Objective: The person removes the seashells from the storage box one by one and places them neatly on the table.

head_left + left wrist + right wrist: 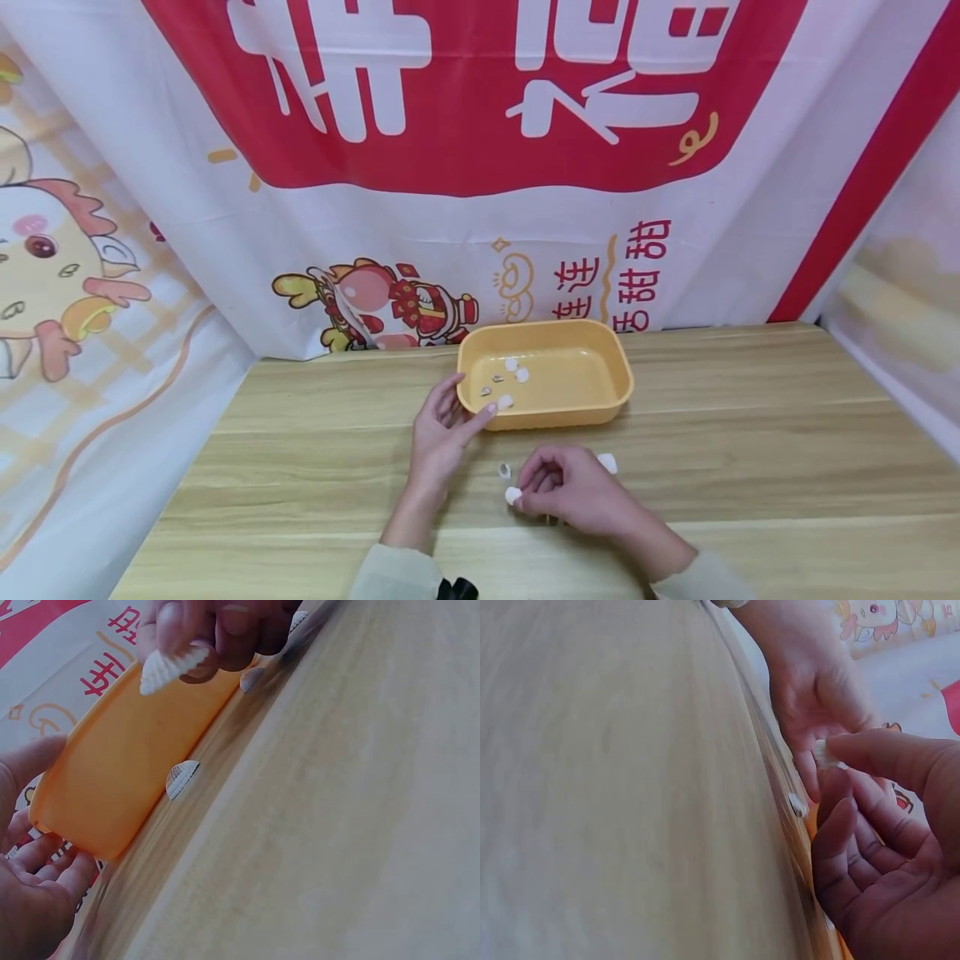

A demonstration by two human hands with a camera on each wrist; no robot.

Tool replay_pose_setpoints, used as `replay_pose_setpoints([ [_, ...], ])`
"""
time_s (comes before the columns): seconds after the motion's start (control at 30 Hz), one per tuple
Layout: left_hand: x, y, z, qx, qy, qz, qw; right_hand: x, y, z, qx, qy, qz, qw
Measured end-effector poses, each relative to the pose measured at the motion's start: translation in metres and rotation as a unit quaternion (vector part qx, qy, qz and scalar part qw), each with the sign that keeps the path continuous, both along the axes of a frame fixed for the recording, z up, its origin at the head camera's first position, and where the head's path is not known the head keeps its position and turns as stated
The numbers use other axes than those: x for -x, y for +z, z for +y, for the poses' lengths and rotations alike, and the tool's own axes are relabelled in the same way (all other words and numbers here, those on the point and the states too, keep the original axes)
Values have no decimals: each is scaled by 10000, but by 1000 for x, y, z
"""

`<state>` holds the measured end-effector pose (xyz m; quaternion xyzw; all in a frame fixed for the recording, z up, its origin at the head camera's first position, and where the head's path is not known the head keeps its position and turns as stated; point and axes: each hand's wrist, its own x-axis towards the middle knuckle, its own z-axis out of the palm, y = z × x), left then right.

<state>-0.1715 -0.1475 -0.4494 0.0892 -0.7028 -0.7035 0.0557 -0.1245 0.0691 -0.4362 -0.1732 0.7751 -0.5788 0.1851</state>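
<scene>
My right hand pinches a white ribbed seashell between thumb and fingertips, above the table in front of the basin. A yellow-orange plastic basin stands at the far side of the table. At its left end my left hand holds the near corner, thumb at the rim and the other fingers along the outer wall. Inside the basin lie several small shells, white and greyish, toward the left. One loose shell lies on the table between the hands. A white shell shows beyond my right hand.
The wood-grain table meets a white and red printed cloth just behind the basin. More printed cloth hangs at the left side. Something small and dark shows under my right hand, too hidden to tell.
</scene>
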Motion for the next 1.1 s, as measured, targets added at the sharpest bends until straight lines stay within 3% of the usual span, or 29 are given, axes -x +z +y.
replay_pose_setpoints([
  [0.6, 1, -1, 1, -11, -5, 55, 10000, -1, 3, -17, -807, 229, 660, 9943],
  [1.1, 0, -2, 0, -57, -27, 67, 10000, 0, -1, -18, -1055, 193, 911, 9900],
])
